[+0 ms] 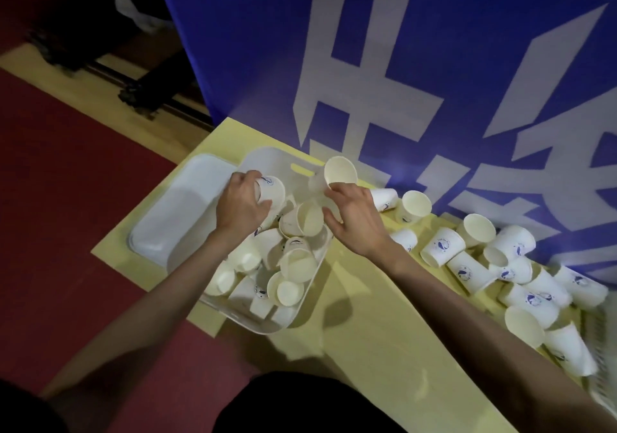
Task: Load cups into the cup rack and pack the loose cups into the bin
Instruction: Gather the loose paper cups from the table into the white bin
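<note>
Head view, looking down on a yellow table [360, 315]; the person leans over a white bin [293, 319] at the left of it, already heaped with paper cups lying every way; a white lid [177, 212] rests just left of the bin. The left hand [242, 204] has its fingers curled round one cup [271, 190] over the far left part of the bin; the right hand [354, 215] holds another cup [340, 171] by its lower end at the bin's far rim, thumb spread wide, mouth tipped up. Many loose cups [521, 275] lie scattered along the right side of the table, against the blue banner [434, 65]; I see no cup rack from here. To my eye, dropping cups in loose wastes room; better to nest each one mouth to base inside another, grip lightly so the paper does not crush, and fill the far corner first.
</note>
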`<state>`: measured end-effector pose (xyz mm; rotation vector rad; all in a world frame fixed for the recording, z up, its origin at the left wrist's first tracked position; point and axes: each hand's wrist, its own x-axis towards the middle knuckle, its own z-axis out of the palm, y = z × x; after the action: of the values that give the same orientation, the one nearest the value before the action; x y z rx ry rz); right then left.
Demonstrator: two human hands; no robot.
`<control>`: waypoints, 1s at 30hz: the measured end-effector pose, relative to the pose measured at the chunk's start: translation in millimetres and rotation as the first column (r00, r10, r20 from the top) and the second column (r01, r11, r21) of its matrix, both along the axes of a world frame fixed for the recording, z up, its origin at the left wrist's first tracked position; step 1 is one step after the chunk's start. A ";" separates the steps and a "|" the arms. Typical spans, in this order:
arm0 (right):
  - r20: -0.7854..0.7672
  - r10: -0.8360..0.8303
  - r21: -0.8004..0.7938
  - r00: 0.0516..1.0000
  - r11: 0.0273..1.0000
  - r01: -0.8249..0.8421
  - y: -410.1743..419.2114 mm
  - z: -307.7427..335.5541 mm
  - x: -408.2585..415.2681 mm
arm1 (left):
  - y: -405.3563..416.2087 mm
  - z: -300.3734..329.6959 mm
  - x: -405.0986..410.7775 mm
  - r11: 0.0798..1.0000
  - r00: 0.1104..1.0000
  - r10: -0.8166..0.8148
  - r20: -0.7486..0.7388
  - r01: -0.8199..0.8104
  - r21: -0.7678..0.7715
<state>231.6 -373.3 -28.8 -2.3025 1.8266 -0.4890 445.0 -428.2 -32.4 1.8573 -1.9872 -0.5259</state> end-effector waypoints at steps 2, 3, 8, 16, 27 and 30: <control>-0.051 0.023 0.037 0.998 0.999 -0.021 -2.2 -7.0 0.6 | -1.3 -3.3 3.2 1.000 1.000 -0.003 0.005 0.003 0.016; -0.060 0.024 0.044 0.998 0.999 -0.022 -1.4 -9.5 0.3 | -2.0 -4.5 4.0 1.000 1.000 -0.015 0.004 0.015 0.016; 0.053 -0.054 0.022 0.997 0.998 0.053 11.7 -16.8 -7.8 | -3.5 -5.4 1.6 0.991 0.993 -0.116 -0.028 0.114 -0.067; 0.170 -0.294 0.064 0.940 0.956 0.287 50.6 -36.1 -56.5 | 4.3 5.5 -42.8 0.919 0.930 -0.343 -0.133 0.303 -0.252; -0.013 -0.489 0.429 0.872 0.785 0.447 77.7 -97.0 -122.5 | 9.8 -1.5 -165.5 0.708 0.710 -0.704 -0.015 0.700 -0.098; -0.026 -0.475 0.446 0.879 0.782 0.436 66.2 -106.7 -128.1 | -0.1 -6.8 -213.3 0.753 0.741 -0.653 0.157 0.615 0.233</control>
<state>103.6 -307.1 -135.6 -1.5163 2.1803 -0.1922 231.6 -428.3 -39.2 1.3074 -2.8329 -0.7014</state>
